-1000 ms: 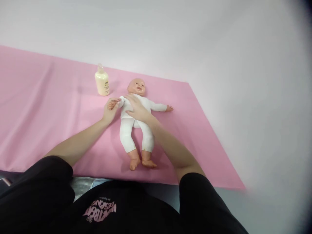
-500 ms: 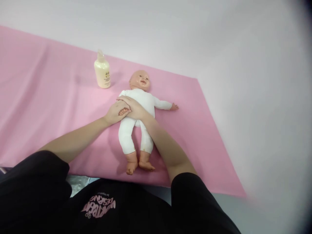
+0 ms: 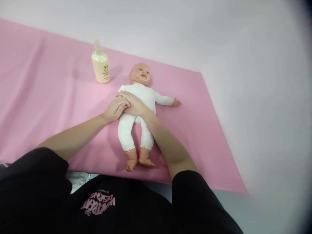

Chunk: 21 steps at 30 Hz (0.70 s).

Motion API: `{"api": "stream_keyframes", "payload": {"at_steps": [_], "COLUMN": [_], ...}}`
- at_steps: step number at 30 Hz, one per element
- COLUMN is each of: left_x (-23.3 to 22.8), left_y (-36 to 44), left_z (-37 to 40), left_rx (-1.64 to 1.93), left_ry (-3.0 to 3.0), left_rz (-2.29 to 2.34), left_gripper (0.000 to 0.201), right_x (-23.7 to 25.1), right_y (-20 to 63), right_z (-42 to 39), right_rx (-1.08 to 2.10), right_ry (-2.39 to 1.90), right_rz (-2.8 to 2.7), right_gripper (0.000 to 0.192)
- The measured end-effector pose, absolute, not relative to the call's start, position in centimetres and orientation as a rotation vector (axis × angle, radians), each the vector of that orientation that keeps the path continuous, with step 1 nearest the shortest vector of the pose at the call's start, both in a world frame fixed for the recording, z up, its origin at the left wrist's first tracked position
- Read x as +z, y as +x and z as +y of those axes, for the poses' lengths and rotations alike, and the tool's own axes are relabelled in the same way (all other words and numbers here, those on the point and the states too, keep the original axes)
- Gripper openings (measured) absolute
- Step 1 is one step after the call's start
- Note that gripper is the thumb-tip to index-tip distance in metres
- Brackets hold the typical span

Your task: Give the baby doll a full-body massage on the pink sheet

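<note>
A baby doll [image 3: 147, 95] in a white suit lies on its back on a pink sheet [image 3: 80, 143], head away from me, feet towards me. Its arm on my left side is mostly covered by my hands. My left hand [image 3: 116, 108] is closed around that arm's hand end, where only a bit of the doll's fingers shows. Across the same arm, against the doll's belly, my right hand [image 3: 133, 102] curls over from the other side, its fingertips near the doll's elbow. Both hands touch each other. The doll's other arm stretches out to the right.
A pale yellow pump bottle [image 3: 101, 67] stands upright on the sheet, left of the doll's head. The sheet-covered surface ends at a slanted right edge, and a white wall or floor [image 3: 255, 97] lies beyond it. My black shirt [image 3: 136, 208] is at the near edge.
The doll's fingers, clearly visible between my hands before, are now mostly covered by my left hand. My right hand stays on the arm. The whole view has shifted slightly.
</note>
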<state>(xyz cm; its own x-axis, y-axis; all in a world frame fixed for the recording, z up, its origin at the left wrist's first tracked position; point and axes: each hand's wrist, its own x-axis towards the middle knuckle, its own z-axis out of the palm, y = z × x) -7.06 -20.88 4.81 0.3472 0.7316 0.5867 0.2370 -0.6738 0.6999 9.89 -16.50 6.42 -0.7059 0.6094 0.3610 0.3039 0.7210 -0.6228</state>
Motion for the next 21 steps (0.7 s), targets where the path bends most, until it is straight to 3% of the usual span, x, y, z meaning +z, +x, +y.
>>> {"api": "stream_keyframes", "payload": {"at_steps": [4, 9, 13, 21], "left_x": [4.67, 4.85, 4.83, 4.70], "left_y": [-7.14, -6.94, -6.77, -7.07], "left_z": [-20.95, -20.80, -20.71, -20.71], "left_rx": [1.310, 1.217, 1.207, 1.274], "left_ry": [2.106, 2.111, 2.150, 2.270], "left_rz": [0.832, 0.947, 0.984, 0.860], "left_gripper": [0.060, 0.031, 0.022, 0.055], "right_x": [6.48, 6.22, 6.30, 6.46], "right_y": [9.94, 10.22, 10.37, 10.02], "right_z": [-16.55, -16.32, -16.42, -16.51], "right_rx": [0.706, 0.691, 0.688, 0.653], "right_ry": [-0.672, -0.596, -0.632, -0.667], "right_rz": [-2.365, -2.377, -2.379, -2.408], "right_gripper": [0.050, 0.053, 0.052, 0.048]}}
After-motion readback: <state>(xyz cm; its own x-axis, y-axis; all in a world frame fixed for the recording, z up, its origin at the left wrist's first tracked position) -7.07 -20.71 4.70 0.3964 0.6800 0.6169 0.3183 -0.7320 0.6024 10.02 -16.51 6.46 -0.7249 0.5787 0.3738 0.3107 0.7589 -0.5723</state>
